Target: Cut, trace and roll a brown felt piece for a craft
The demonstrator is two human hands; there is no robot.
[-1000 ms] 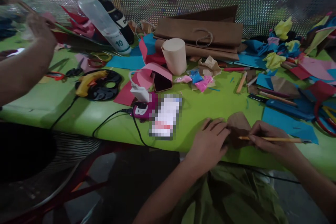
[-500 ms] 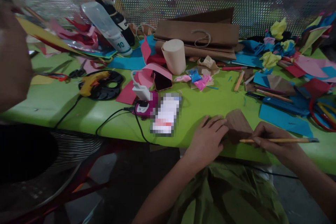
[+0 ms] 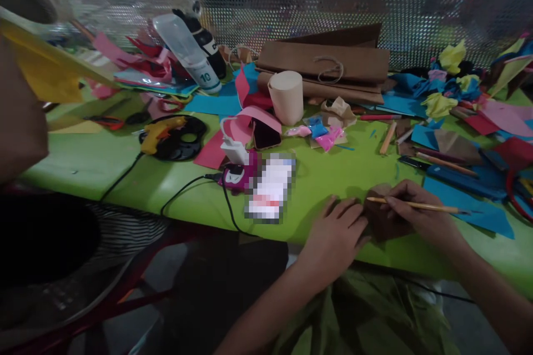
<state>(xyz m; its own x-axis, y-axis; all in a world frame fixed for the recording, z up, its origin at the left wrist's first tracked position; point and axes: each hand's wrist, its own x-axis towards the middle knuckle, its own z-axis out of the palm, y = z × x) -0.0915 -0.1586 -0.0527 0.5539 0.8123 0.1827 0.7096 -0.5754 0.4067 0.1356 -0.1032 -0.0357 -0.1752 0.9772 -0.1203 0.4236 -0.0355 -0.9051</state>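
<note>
Near the table's front edge lies a small piece of brown card (image 3: 385, 228), in part covered by my hands. My left hand (image 3: 338, 233) rests palm down beside it, fingers stretched out, with the fingertips of its right side at the card's left edge. My right hand (image 3: 416, 211) is closed round a wooden pencil (image 3: 433, 207), held almost level above the card with its tip pointing left. Whether the tip touches anything I cannot tell.
A phone (image 3: 270, 188) with a blurred screen lies left of my hands, by a purple power strip (image 3: 239, 177) with cords. Behind stand a beige paper roll (image 3: 287, 98) and folded brown paper (image 3: 291, 58). Blue sheets (image 3: 478, 211) and pencils lie right. A person (image 3: 20, 116) is at left.
My right hand and the pencil have moved left and up over the brown card, covering more of it. My left hand stays flat. The view has shifted slightly.
</note>
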